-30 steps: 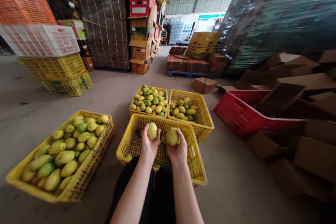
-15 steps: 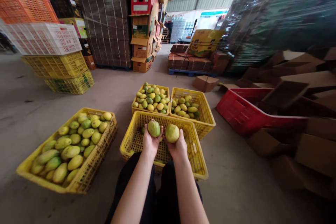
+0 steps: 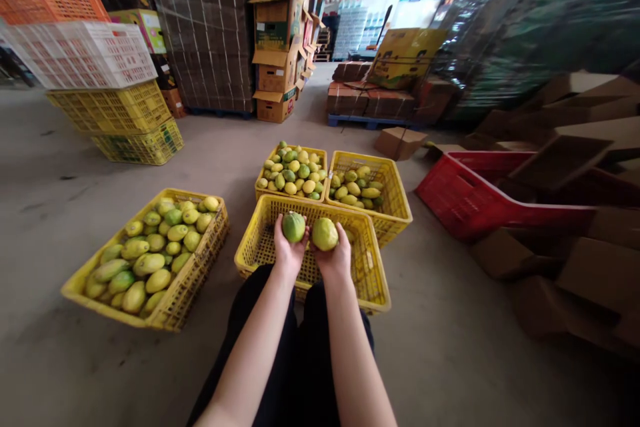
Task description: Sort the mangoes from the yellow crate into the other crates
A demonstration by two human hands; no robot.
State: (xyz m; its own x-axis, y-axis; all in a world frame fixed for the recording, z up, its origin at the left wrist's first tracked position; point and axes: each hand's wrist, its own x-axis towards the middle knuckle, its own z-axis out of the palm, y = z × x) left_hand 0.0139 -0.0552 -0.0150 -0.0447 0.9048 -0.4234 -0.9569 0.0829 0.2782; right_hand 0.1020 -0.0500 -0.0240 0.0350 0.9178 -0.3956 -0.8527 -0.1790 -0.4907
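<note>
My left hand point(image 3: 287, 252) is closed around a green papaya point(image 3: 293, 227), cupping it from below. Beside it, my right hand point(image 3: 336, 259) holds a rounder, yellower papaya point(image 3: 325, 235). Both fruits are close together, apart by a small gap, over a yellow plastic crate point(image 3: 373, 260) in front of my knees. Much of the inside of that crate is hidden by my hands and arms. Just behind it stand a yellow crate heaped with papayas point(image 3: 293, 170) and another yellow crate point(image 3: 397, 197), partly filled with the same fruit point(image 3: 355, 187).
To the left, a long yellow crate point(image 3: 200, 260) is full of papayas. Stacked crates point(image 3: 110, 107) stand farther back. At right lie a red crate point(image 3: 460, 203) and tumbled cardboard boxes point(image 3: 595, 267). Box stacks point(image 3: 273, 67) and a loaded blue pallet point(image 3: 370, 121) are beyond.
The view has tilted down slightly, so the background sits higher. Both papayas stay in my hands; the left one shows a greener side, and both seem turned a little.
</note>
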